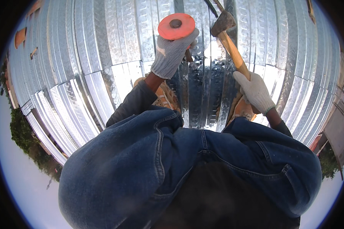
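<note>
On top of a corrugated metal roof, person crouching, both knees in blue jeans filling the lower half of the view. Left hand, grey knit glove, closed around the shaft of a tool with an orange round disc guard; disc sits right above the fist, a dark metal stub at its centre, and the lower end of the shaft pokes out below the glove toward the sheet. Right hand, white knit glove, wrapped tight round the wooden handle of a hammer; grip is at the lower part of the handle, the dark metal head is up near the far edge of the roof, just beside the orange disc, not touching it. Hammer handle tilted, running from the far middle down toward the right knee. Tan work boots planted on the shiny ribs between the two hands, partly hidden by the knees. Roof sheets overlap in long ribbed strips; strong glare in the middle. Trees visible past the left edge of the roof, a building past the right edge.
</note>
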Available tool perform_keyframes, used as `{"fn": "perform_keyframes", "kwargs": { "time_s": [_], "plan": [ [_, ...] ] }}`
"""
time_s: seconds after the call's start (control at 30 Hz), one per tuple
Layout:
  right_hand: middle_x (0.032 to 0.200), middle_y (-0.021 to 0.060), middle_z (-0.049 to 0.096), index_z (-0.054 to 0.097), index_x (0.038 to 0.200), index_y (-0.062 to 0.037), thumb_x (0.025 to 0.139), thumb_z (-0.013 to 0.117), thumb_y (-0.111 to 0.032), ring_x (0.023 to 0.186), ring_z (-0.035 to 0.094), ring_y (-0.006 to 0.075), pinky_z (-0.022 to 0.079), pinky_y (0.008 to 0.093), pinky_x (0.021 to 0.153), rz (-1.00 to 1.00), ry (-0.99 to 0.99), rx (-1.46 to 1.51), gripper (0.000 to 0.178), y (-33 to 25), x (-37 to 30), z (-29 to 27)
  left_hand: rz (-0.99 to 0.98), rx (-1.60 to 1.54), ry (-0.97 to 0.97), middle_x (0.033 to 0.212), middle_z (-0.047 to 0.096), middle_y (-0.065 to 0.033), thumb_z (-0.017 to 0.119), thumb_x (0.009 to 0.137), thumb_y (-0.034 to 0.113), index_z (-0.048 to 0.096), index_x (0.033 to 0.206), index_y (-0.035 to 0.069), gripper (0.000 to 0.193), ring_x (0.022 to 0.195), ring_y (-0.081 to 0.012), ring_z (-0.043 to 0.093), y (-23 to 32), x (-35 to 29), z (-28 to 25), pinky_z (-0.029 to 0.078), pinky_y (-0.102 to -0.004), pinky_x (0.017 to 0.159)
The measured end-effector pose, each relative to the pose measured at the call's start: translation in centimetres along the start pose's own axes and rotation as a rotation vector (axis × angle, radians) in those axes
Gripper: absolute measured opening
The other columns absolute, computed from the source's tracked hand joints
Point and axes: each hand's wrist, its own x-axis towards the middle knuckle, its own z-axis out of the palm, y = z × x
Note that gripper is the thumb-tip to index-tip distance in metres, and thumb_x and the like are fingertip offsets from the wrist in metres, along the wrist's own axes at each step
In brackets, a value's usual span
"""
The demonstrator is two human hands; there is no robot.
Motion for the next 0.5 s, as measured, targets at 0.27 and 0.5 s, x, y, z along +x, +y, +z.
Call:
{"fn": "perform_keyframes", "kwargs": {
  "time_s": [0.27,0.5],
  "plan": [
    [0.072,0.0133,0.07,0.075,0.101,0.0095,0.106,0.066,-0.059,0.068,0.073,0.0239,0.056,0.0413,0.066,0.05,-0.026,0.021,0.069,-0.4,-0.1,-0.3,0.086,0.146,-0.031,0.083,0.074,-0.0023,0.086,0.099,0.028,0.076,0.104,0.004,0.027,0.063,-0.0114,0.071,-1.4,1.2,0.4,0.057,-0.0284,0.054],
    [0.073,0.01,0.069,0.074,0.104,0.0057,0.106,0.068,-0.053,0.064,0.069,0.0201,0.053,0.0382,0.063,0.008,-0.004,0.075,0.059,-0.3,-0.1,0.1,-0.005,0.234,-0.134,0.082,0.074,-0.0017,0.09,0.097,0.037,0.079,0.11,0.004,0.037,0.054,-0.0063,0.061,-1.3,2.0,0.5,0.053,-0.0261,0.047]
  ]
}}
